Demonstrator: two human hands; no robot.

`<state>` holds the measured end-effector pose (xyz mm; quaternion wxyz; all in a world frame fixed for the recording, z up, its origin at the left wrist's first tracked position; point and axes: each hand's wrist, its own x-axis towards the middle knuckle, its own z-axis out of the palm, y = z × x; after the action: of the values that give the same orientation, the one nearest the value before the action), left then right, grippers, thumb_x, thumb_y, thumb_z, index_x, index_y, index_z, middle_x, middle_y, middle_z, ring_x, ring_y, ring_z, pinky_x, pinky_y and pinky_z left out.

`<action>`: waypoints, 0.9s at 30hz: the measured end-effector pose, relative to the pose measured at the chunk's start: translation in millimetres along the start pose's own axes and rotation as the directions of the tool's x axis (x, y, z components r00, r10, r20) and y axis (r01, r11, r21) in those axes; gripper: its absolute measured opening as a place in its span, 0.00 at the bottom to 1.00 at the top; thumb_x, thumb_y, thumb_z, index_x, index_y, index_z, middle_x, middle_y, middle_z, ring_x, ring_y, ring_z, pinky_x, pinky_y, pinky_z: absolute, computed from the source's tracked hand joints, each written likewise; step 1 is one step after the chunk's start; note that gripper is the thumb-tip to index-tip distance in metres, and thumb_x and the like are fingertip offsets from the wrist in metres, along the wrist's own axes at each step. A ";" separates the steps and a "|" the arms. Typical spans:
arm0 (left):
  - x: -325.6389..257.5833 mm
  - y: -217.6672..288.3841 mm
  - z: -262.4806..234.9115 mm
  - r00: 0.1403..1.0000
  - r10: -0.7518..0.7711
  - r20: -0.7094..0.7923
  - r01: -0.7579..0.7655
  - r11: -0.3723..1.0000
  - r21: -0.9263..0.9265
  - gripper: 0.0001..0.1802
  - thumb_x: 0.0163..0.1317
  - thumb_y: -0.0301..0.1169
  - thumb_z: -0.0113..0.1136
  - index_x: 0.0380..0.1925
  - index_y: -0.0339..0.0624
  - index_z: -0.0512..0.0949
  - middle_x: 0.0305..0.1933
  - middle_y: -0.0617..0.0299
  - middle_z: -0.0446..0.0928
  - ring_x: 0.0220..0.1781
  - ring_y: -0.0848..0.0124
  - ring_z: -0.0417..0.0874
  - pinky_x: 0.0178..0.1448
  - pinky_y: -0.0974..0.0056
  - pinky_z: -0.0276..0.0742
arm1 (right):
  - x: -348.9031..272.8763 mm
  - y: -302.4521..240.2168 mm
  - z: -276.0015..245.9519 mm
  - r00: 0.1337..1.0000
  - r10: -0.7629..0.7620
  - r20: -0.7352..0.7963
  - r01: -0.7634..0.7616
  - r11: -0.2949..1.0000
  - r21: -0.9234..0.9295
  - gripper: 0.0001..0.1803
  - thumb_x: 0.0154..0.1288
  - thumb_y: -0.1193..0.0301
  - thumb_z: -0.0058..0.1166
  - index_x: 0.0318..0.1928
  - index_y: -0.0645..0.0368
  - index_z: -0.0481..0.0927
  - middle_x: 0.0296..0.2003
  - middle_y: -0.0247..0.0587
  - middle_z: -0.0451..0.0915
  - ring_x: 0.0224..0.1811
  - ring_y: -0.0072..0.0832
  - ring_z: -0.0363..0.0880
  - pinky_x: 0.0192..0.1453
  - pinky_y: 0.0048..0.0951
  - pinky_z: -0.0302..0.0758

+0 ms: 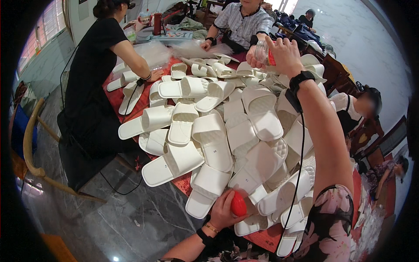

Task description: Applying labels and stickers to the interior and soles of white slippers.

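My left hand [223, 213] is low in the view at the near edge of the slipper pile, its fingers closed round a smooth red rounded object [238, 204] whose kind I cannot make out. Stretched far forward, my right hand [283, 56] grips a clear container [262, 53] with red on its near side. A co-worker's hand [253, 58] is at the container's other side, touching or very close to it. White slippers [214, 142] lie heaped between my two arms, several overlapping at odd angles.
A red-covered table [185, 184] carries the pile. At the left, a person in black [89, 78] reaches over slippers; another in a patterned shirt [242, 24] sits opposite. Clear plastic bags [150, 52] lie at the far side. A wooden chair [32, 148] stands left. A cable [298, 174] hangs along my right arm.
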<state>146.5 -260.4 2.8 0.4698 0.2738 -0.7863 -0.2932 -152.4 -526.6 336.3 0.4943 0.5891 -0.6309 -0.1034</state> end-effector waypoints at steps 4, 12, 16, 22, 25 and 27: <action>-0.9 -0.8 0.7 1.000 0.009 0.000 -0.009 1.000 -0.015 0.58 0.40 0.54 0.80 0.65 0.31 0.63 0.61 0.38 0.71 0.61 0.44 0.76 0.63 0.49 0.75 | 0.1 0.2 1.3 1.000 -0.003 0.003 0.003 1.000 -0.002 0.38 0.52 0.61 0.66 0.64 0.46 0.65 0.45 0.38 0.80 0.52 0.36 0.79 0.55 0.45 0.70; -0.1 -1.3 -1.9 1.000 0.001 0.014 -0.001 1.000 -0.015 0.58 0.40 0.53 0.80 0.65 0.31 0.63 0.61 0.38 0.70 0.61 0.45 0.76 0.63 0.49 0.75 | -2.8 -4.8 0.7 1.000 0.004 -0.016 -0.004 1.000 -0.022 0.40 0.49 0.59 0.68 0.63 0.46 0.66 0.46 0.36 0.80 0.51 0.35 0.79 0.55 0.44 0.70; 3.4 0.8 -1.6 1.000 0.022 -0.008 -0.022 1.000 -0.006 0.56 0.42 0.53 0.79 0.65 0.33 0.63 0.61 0.42 0.71 0.59 0.48 0.77 0.60 0.52 0.77 | -8.5 -0.5 9.9 0.999 0.025 -0.032 -0.026 1.000 -0.016 0.41 0.48 0.59 0.68 0.63 0.46 0.65 0.45 0.36 0.80 0.50 0.35 0.79 0.53 0.43 0.70; -0.7 -1.1 -2.3 1.000 0.010 0.014 -0.011 1.000 0.018 0.59 0.39 0.53 0.81 0.66 0.31 0.62 0.62 0.40 0.70 0.61 0.46 0.75 0.64 0.51 0.75 | -8.7 -3.9 -0.4 0.996 0.076 -0.036 -0.075 0.997 0.019 0.43 0.46 0.58 0.70 0.63 0.47 0.65 0.44 0.37 0.81 0.50 0.35 0.79 0.51 0.42 0.71; 2.9 0.3 -3.6 1.000 0.018 0.005 -0.018 1.000 0.018 0.59 0.39 0.54 0.80 0.66 0.31 0.62 0.62 0.40 0.70 0.61 0.46 0.75 0.64 0.51 0.75 | -9.4 -3.3 -6.3 0.995 0.088 0.035 -0.089 0.996 0.025 0.46 0.45 0.58 0.71 0.66 0.47 0.63 0.46 0.39 0.80 0.51 0.36 0.79 0.51 0.43 0.71; 1.6 -1.6 -3.0 1.000 0.017 0.002 -0.017 1.000 0.004 0.59 0.40 0.54 0.80 0.66 0.31 0.62 0.62 0.40 0.70 0.61 0.46 0.75 0.64 0.51 0.75 | -10.1 -0.3 -6.6 0.984 0.181 0.003 -0.181 0.982 0.057 0.50 0.45 0.58 0.72 0.69 0.47 0.62 0.49 0.42 0.79 0.53 0.38 0.79 0.52 0.44 0.71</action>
<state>148.9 -263.2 3.8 0.4711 0.2678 -0.7896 -0.2879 -149.1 -515.2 334.3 0.4851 0.5434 -0.6840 -0.0396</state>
